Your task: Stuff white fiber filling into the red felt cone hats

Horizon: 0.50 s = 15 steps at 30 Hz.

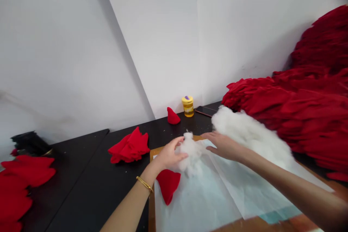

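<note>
A loose tuft of white fibre stuffing [191, 156] lies on the pale paper sheets [209, 195] between my hands. My left hand [170, 154], with a gold bracelet at the wrist, is at the tuft's left side, thumb and fingers apart and touching its edge. On the right, my right hand [221, 145] is stretched out with its fingers apart, between the tuft and a larger heap of white stuffing [252, 136]. Just below my left hand, a red cone-shaped felt piece [168, 185] rests on the paper, its point toward me.
A tall pile of red fabric pieces [304, 105] fills the right side against the wall. On the black table [89, 177] are red felt pieces [130, 146], a small red cone [173, 116], a yellow-lidded jar [187, 106] and a phone [206, 111]. More red pieces [29, 170] lie far left, near a black object [31, 143].
</note>
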Each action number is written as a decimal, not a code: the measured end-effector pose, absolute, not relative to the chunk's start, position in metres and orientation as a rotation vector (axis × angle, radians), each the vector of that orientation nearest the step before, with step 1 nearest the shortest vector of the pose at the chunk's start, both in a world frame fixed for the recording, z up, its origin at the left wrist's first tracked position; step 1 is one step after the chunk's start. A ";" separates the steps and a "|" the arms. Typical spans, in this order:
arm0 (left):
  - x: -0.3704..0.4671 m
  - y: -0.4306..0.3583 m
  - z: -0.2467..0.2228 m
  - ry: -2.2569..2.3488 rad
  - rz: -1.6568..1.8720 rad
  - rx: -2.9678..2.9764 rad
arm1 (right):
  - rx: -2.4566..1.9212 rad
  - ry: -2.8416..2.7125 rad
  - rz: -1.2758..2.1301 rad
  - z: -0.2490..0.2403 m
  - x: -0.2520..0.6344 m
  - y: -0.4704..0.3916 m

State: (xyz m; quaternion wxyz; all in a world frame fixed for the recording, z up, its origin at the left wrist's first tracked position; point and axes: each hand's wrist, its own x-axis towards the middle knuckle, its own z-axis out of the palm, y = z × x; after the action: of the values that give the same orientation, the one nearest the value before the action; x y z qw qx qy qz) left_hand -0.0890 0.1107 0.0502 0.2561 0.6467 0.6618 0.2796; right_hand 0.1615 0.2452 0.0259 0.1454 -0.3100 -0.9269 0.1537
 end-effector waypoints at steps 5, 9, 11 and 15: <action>-0.104 0.105 0.038 1.911 0.776 1.749 | -0.965 -2.692 0.512 0.001 0.112 0.246; -0.086 0.106 0.020 1.916 0.710 1.819 | -0.923 -2.735 0.454 0.002 0.099 0.236; -0.076 0.103 0.015 1.916 0.681 1.871 | -0.977 -2.677 0.361 0.014 0.115 0.238; -0.068 0.090 0.019 1.847 0.640 1.984 | -1.184 -2.492 0.120 0.044 0.169 0.255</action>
State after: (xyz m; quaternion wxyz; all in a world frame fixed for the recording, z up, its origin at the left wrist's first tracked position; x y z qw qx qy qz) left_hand -0.0679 0.0899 0.0186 0.1771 0.7012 0.6526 0.2261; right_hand 0.1692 0.2547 0.0443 0.1892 -0.4210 -0.8861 0.0425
